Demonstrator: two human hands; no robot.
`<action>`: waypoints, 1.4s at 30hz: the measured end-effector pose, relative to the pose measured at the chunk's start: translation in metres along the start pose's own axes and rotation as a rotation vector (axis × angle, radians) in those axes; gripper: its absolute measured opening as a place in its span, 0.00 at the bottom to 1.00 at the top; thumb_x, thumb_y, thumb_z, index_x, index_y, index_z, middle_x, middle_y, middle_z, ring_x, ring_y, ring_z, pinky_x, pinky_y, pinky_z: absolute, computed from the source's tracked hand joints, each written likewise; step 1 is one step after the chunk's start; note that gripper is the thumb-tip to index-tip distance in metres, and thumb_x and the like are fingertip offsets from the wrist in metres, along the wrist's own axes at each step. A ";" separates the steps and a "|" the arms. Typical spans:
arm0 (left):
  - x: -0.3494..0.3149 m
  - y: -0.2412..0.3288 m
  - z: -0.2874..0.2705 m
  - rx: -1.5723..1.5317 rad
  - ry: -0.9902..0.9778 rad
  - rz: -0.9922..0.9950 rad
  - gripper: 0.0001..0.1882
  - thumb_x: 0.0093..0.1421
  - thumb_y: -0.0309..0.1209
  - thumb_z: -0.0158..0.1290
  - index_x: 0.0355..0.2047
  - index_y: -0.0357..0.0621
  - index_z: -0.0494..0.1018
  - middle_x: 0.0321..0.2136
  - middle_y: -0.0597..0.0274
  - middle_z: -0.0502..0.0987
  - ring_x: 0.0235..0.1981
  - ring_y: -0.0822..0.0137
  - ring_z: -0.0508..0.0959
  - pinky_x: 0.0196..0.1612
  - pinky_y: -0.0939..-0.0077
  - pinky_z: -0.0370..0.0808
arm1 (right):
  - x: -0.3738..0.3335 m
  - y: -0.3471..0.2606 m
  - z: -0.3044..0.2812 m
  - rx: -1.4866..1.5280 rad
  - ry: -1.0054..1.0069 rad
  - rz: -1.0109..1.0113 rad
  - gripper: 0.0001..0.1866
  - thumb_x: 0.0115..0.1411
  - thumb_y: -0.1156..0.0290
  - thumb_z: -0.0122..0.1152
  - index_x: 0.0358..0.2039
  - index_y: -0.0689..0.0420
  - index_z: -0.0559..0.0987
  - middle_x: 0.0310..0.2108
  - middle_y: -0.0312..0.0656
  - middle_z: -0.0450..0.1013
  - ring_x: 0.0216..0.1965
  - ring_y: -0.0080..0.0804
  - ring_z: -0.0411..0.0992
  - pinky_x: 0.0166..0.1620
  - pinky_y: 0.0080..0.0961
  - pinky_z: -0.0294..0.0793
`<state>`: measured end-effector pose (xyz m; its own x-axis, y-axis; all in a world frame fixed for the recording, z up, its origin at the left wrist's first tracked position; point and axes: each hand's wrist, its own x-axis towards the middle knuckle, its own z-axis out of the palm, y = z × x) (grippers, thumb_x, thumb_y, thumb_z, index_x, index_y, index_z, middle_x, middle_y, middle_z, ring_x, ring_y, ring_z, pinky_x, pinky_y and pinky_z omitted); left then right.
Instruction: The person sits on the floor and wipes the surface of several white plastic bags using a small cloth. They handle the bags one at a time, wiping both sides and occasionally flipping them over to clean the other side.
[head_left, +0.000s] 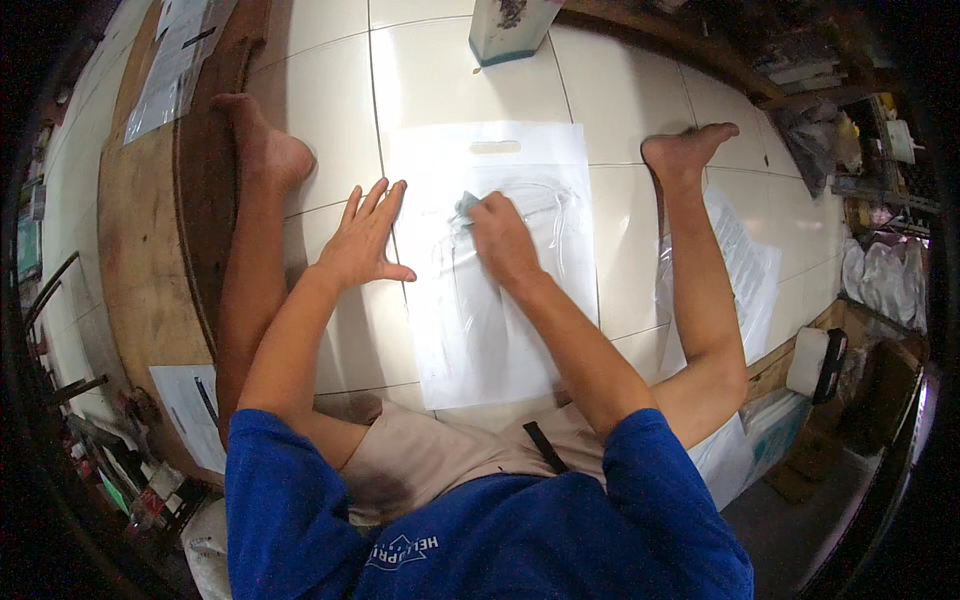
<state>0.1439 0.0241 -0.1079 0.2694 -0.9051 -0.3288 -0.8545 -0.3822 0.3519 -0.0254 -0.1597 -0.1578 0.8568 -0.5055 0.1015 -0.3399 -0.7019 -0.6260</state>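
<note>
A white flat bag (490, 340) with a cut-out handle slot lies on the tiles between my legs. Wet-looking grey smears mark its upper half. My right hand (505, 240) is closed over a small pale blue-green wad (467, 205), perhaps a cloth, pressed against the smeared part of the bag; most of it is hidden under the fingers. At the bag's left edge, my left hand (358, 240) rests with fingers and thumb spread, the fingertips next to the border. It holds nothing.
Wooden boards (145, 250) run along my left, with a plastic-covered sheet (175, 70) on top. A white post (512, 30) stands ahead. Crumpled clear plastic (745, 265) lies by my right leg. A white container (812, 365) and cluttered shelves (890, 200) are at the right.
</note>
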 end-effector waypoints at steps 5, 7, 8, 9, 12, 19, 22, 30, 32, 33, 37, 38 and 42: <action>0.002 0.002 -0.003 -0.012 -0.007 0.009 0.73 0.31 0.61 0.68 0.69 0.37 0.40 0.68 0.51 0.51 0.71 0.55 0.44 0.72 0.53 0.37 | 0.015 0.052 -0.052 -0.133 0.172 0.141 0.06 0.55 0.78 0.50 0.30 0.61 0.77 0.33 0.56 0.69 0.39 0.51 0.70 0.44 0.43 0.71; 0.002 -0.004 0.001 -0.028 0.037 0.040 0.73 0.31 0.61 0.68 0.69 0.38 0.40 0.68 0.51 0.51 0.71 0.55 0.44 0.72 0.53 0.37 | 0.013 0.059 -0.094 -0.183 0.099 0.310 0.08 0.52 0.79 0.54 0.34 0.62 0.78 0.33 0.56 0.70 0.39 0.54 0.70 0.45 0.44 0.71; 0.003 -0.005 0.000 -0.026 0.041 0.042 0.74 0.31 0.60 0.68 0.69 0.38 0.40 0.68 0.51 0.51 0.71 0.55 0.44 0.72 0.53 0.37 | 0.008 0.057 -0.092 -0.185 0.097 0.260 0.09 0.53 0.78 0.55 0.35 0.63 0.78 0.33 0.54 0.70 0.39 0.52 0.70 0.45 0.42 0.71; 0.002 -0.004 0.001 -0.026 0.038 0.040 0.74 0.30 0.60 0.68 0.69 0.38 0.40 0.68 0.52 0.51 0.71 0.55 0.44 0.72 0.53 0.37 | 0.000 0.055 -0.087 -0.181 0.088 0.212 0.10 0.53 0.78 0.56 0.37 0.63 0.79 0.32 0.51 0.70 0.39 0.49 0.70 0.45 0.40 0.71; 0.003 -0.002 0.001 -0.007 0.022 0.014 0.74 0.30 0.60 0.68 0.69 0.38 0.40 0.68 0.52 0.51 0.71 0.56 0.44 0.72 0.53 0.38 | -0.012 -0.002 -0.020 -0.022 0.018 -0.120 0.07 0.52 0.79 0.54 0.33 0.63 0.76 0.33 0.52 0.69 0.41 0.48 0.69 0.45 0.42 0.71; -0.001 -0.004 0.000 -0.025 0.038 0.038 0.73 0.31 0.60 0.68 0.69 0.37 0.39 0.69 0.52 0.51 0.71 0.56 0.43 0.72 0.53 0.37 | -0.020 0.005 -0.002 -0.074 0.055 -0.118 0.04 0.56 0.77 0.51 0.31 0.62 0.74 0.34 0.54 0.68 0.39 0.49 0.68 0.44 0.41 0.71; 0.000 -0.003 -0.001 -0.035 0.028 0.040 0.74 0.31 0.60 0.68 0.69 0.37 0.39 0.68 0.51 0.51 0.71 0.56 0.43 0.72 0.53 0.37 | -0.004 0.048 -0.077 -0.257 0.082 0.154 0.07 0.54 0.77 0.55 0.33 0.61 0.79 0.33 0.51 0.71 0.39 0.49 0.70 0.44 0.41 0.71; -0.002 -0.010 0.005 0.034 0.009 0.034 0.73 0.33 0.59 0.68 0.69 0.37 0.39 0.68 0.50 0.51 0.71 0.55 0.43 0.72 0.52 0.37 | -0.040 -0.062 0.020 0.067 -0.136 -0.116 0.07 0.56 0.74 0.49 0.32 0.62 0.74 0.36 0.54 0.69 0.40 0.50 0.68 0.46 0.44 0.71; 0.003 -0.012 0.003 0.043 0.009 0.048 0.72 0.33 0.60 0.67 0.69 0.37 0.39 0.68 0.50 0.51 0.71 0.54 0.43 0.72 0.51 0.38 | -0.044 -0.058 0.024 0.004 -0.141 -0.141 0.07 0.56 0.74 0.50 0.32 0.63 0.74 0.36 0.54 0.69 0.40 0.51 0.69 0.45 0.44 0.71; 0.002 -0.009 0.000 0.029 0.023 0.049 0.73 0.33 0.60 0.67 0.69 0.37 0.38 0.68 0.49 0.51 0.71 0.54 0.43 0.72 0.51 0.38 | -0.044 -0.035 0.018 -0.021 -0.101 -0.107 0.07 0.55 0.74 0.51 0.32 0.63 0.74 0.35 0.55 0.69 0.40 0.51 0.69 0.45 0.44 0.72; 0.003 -0.005 0.004 0.013 0.045 0.073 0.73 0.34 0.61 0.66 0.69 0.36 0.38 0.68 0.48 0.51 0.71 0.53 0.44 0.72 0.50 0.37 | -0.027 0.043 -0.050 -0.119 0.135 0.051 0.08 0.57 0.72 0.51 0.34 0.61 0.76 0.31 0.54 0.67 0.39 0.52 0.68 0.45 0.46 0.68; 0.003 -0.005 0.003 0.008 0.032 0.061 0.73 0.34 0.61 0.67 0.69 0.36 0.38 0.68 0.48 0.51 0.71 0.53 0.44 0.72 0.50 0.37 | -0.019 0.031 -0.072 -0.169 0.031 0.205 0.09 0.55 0.74 0.53 0.37 0.61 0.76 0.31 0.54 0.67 0.40 0.53 0.68 0.46 0.48 0.68; 0.002 -0.005 0.000 0.017 0.021 0.037 0.72 0.34 0.61 0.66 0.69 0.36 0.39 0.68 0.48 0.51 0.71 0.53 0.44 0.72 0.50 0.37 | -0.030 0.012 -0.013 -0.079 0.091 -0.066 0.08 0.53 0.79 0.54 0.34 0.62 0.76 0.33 0.51 0.68 0.40 0.49 0.69 0.45 0.43 0.70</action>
<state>0.1481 0.0241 -0.1105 0.2466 -0.9222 -0.2978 -0.8713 -0.3455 0.3484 -0.0603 -0.1593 -0.1586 0.8409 -0.4978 0.2122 -0.3164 -0.7705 -0.5533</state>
